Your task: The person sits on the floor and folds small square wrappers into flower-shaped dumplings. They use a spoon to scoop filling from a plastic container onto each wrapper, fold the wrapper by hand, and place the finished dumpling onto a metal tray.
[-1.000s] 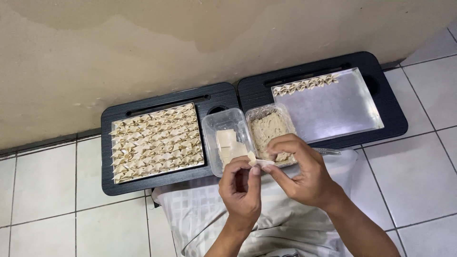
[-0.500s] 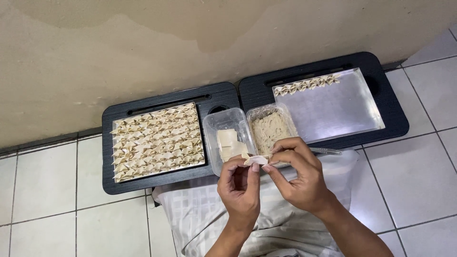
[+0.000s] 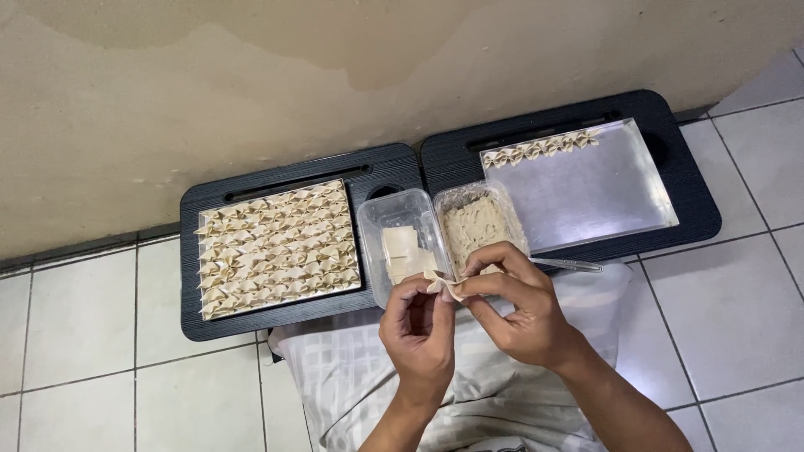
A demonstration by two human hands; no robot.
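Since a second ago our hands have drawn slightly nearer to us, and the small pale folded dumpling wrapper (image 3: pixel 441 285) has closed up tighter between the fingertips. Our left hand (image 3: pixel 419 333) pinches the wrapper from below with thumb and fingers shut on it; our right hand (image 3: pixel 519 310) grips its other end the same way, so the piece sits held between both hands, above our lap and just in front of the containers. Beneath the hands lies a white checked cloth (image 3: pixel 352 377) over our knees, on the white tiled floor (image 3: pixel 84 335).

Just beyond the fingertips stand two clear plastic tubs side by side, touching: the left tub (image 3: pixel 402 243) holds a stack of square cream wrappers, the right tub (image 3: pixel 477 222) holds a pale minced filling. A thin clear utensil (image 3: pixel 569 265) lies just right of our right hand.

Farther out, two black rectangular lap trays rest against the beige stained wall (image 3: pixel 251 84). The left black tray (image 3: pixel 201 318) carries a metal sheet packed with rows of folded dumplings (image 3: pixel 276 247). The right black tray (image 3: pixel 695 218) carries a silver metal sheet (image 3: pixel 595 192) with one row of folded dumplings (image 3: pixel 536 151) along its far edge.
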